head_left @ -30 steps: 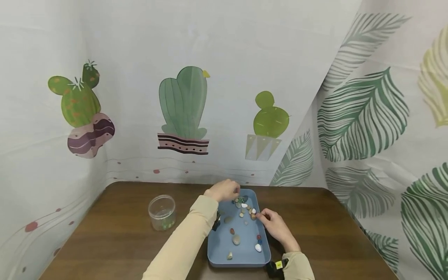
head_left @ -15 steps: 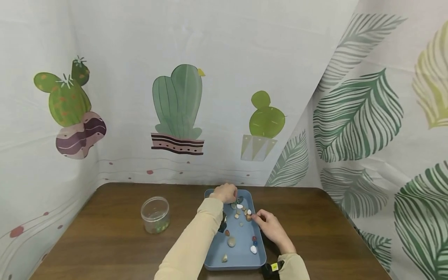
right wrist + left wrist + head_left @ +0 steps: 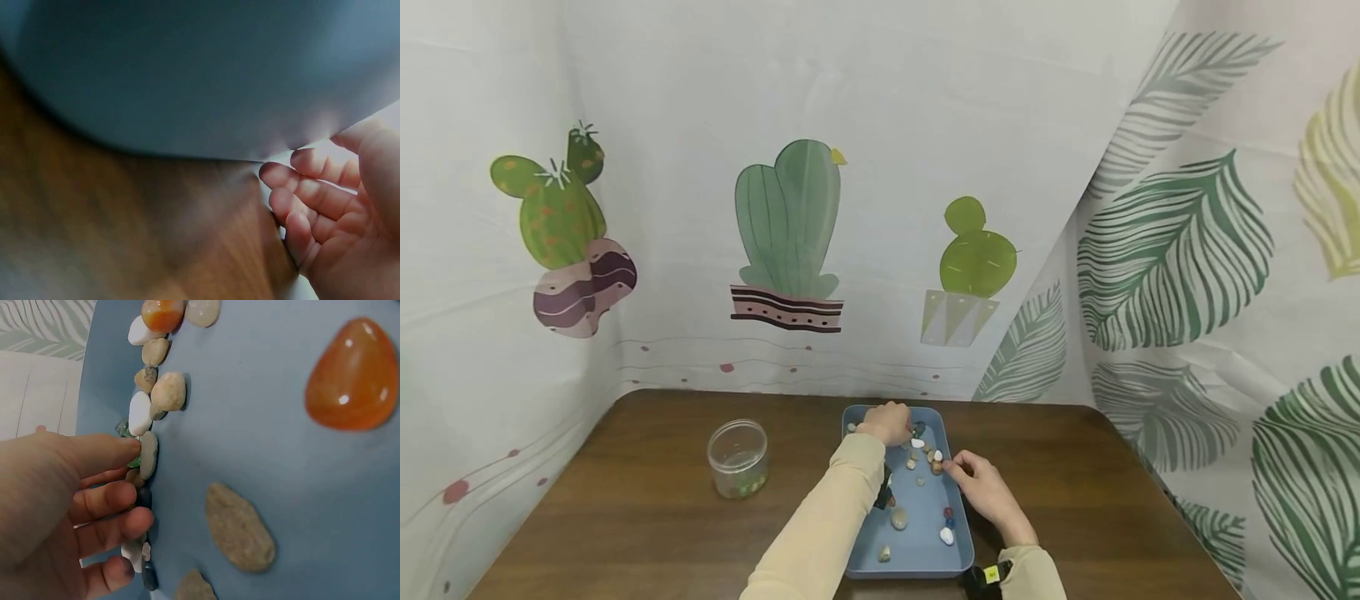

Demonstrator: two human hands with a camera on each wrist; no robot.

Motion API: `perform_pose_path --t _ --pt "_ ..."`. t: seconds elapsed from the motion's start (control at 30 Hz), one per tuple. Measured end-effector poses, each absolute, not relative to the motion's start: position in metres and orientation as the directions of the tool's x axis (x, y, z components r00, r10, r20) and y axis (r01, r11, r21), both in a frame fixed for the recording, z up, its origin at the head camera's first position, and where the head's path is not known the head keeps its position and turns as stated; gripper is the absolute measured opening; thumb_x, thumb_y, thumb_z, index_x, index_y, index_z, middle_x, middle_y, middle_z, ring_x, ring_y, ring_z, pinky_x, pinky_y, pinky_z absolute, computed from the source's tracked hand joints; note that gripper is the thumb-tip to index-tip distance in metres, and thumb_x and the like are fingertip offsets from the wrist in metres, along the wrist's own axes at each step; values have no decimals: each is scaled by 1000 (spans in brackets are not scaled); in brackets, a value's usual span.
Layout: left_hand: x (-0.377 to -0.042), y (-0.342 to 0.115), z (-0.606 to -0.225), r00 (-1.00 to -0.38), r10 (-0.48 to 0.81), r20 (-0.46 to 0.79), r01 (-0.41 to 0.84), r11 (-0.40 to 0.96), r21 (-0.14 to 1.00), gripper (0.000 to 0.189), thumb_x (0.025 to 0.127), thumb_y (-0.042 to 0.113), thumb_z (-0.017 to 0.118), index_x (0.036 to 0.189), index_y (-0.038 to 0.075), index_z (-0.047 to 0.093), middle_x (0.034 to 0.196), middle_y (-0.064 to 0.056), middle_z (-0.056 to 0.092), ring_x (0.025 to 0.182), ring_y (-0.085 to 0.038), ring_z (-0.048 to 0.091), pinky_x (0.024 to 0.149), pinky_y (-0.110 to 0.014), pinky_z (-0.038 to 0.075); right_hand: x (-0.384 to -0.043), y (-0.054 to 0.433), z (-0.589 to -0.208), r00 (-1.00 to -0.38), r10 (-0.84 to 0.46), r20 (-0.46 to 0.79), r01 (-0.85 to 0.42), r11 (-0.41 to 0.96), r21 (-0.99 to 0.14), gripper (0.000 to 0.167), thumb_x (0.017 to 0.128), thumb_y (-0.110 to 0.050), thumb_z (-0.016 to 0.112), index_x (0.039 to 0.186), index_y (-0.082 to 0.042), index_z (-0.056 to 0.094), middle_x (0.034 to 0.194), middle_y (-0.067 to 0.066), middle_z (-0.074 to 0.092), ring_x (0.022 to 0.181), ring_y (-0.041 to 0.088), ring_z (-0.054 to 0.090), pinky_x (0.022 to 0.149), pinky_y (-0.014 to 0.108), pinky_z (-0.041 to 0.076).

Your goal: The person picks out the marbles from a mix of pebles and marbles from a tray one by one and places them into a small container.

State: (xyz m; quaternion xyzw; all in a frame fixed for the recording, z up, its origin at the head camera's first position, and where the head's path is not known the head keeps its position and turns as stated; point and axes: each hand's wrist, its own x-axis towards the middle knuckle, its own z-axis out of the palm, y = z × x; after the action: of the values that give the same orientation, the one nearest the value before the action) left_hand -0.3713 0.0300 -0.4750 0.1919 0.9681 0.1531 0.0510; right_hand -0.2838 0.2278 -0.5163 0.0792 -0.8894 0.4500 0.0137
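Observation:
My left hand (image 3: 887,422) reaches over the blue tray (image 3: 917,558) near its far end. In the left wrist view, its thumb and fingers pinch a green glass pebble (image 3: 134,462) beside a curving row of stones; the fingertip behind is partly hidden. A grey-beige stone (image 3: 149,455) and a white stone (image 3: 140,414) lie by the thumb. My right hand (image 3: 988,492) stays at the tray's right side, its loosely bent fingers (image 3: 306,194) touching the outer wall. Elsewhere in the tray lie a large orange stone (image 3: 353,375) and a flat brown stone (image 3: 239,528).
A clear round jar (image 3: 737,458) with some green pieces at its bottom stands left of the tray on the wooden table (image 3: 647,517). Nearer in the tray are a white stone (image 3: 947,536) and a round beige stone (image 3: 899,518). A patterned cloth hangs behind.
My left hand has lowered and moved slightly nearer among the stones at the tray's far end. The right hand stays at the tray's side. The head view shifts slightly.

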Motion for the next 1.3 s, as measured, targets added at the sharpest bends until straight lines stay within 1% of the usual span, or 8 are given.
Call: perform_pose_path --t 0.2,0.3,0.4,0.57,0.7,0.87,1.13,1.3 --pt "-369 27 -475 -923 384 -14 358 873 331 7 89 21 72 93 15 72 86 3 66 70 -12 58 66 -33 52 -284 226 -516 -989 -117 86 -139 589 -796 23 96 -29 63 83 -10 61 70 -2 49 66 15 46 56 29 35" --pt "-365 25 -469 -933 360 -24 324 865 382 5 89 21 72 90 17 70 82 5 62 69 -13 56 71 -43 52 -283 226 -516 -989 -114 93 -143 598 -789 23 96 -27 63 83 -9 61 71 -2 51 66 15 47 57 29 35" --pt "-360 25 -462 -938 346 -25 298 840 453 6 90 23 70 87 19 67 78 6 58 67 -14 55 68 -47 50 -283 227 -516 -991 -108 81 -129 599 -790 22 97 -26 63 83 -9 61 70 -2 50 65 14 46 56 28 35" --pt "-352 23 -450 -922 385 44 350 776 524 8 92 27 68 92 19 68 81 6 60 68 -12 55 61 -36 47 -284 229 -514 -993 -100 67 -114 593 -797 21 97 -25 62 83 -9 61 68 -1 47 64 15 46 56 28 35" --pt "-341 16 -440 -871 478 109 453 700 552 13 94 26 67 103 17 69 87 8 63 71 -6 57 64 -27 48 -286 228 -516 -992 -107 64 -116 599 -792 21 97 -26 62 83 -10 61 68 -1 49 64 15 47 56 29 36" --pt "-323 -2 -432 -815 539 214 548 595 588 17 95 26 67 107 14 69 84 10 62 70 -4 56 64 -23 48 -287 227 -517 -992 -106 73 -122 595 -794 21 97 -27 62 84 -10 62 70 -1 50 66 16 48 57 30 37" --pt "-299 -40 -447 -847 473 242 502 566 654 20 96 26 65 108 10 69 72 9 57 57 -6 50 52 -23 44 -287 225 -517 -992 -105 63 -114 599 -793 21 96 -27 63 83 -10 61 71 -1 52 67 15 48 58 30 36" --pt "-292 -55 -447 -851 452 269 507 571 645 17 95 24 66 106 11 68 67 9 55 52 -6 48 51 -24 44 -286 226 -515 -993 -95 70 -113 608 -786 21 97 -25 62 82 -10 61 70 -2 49 66 14 46 57 29 35"
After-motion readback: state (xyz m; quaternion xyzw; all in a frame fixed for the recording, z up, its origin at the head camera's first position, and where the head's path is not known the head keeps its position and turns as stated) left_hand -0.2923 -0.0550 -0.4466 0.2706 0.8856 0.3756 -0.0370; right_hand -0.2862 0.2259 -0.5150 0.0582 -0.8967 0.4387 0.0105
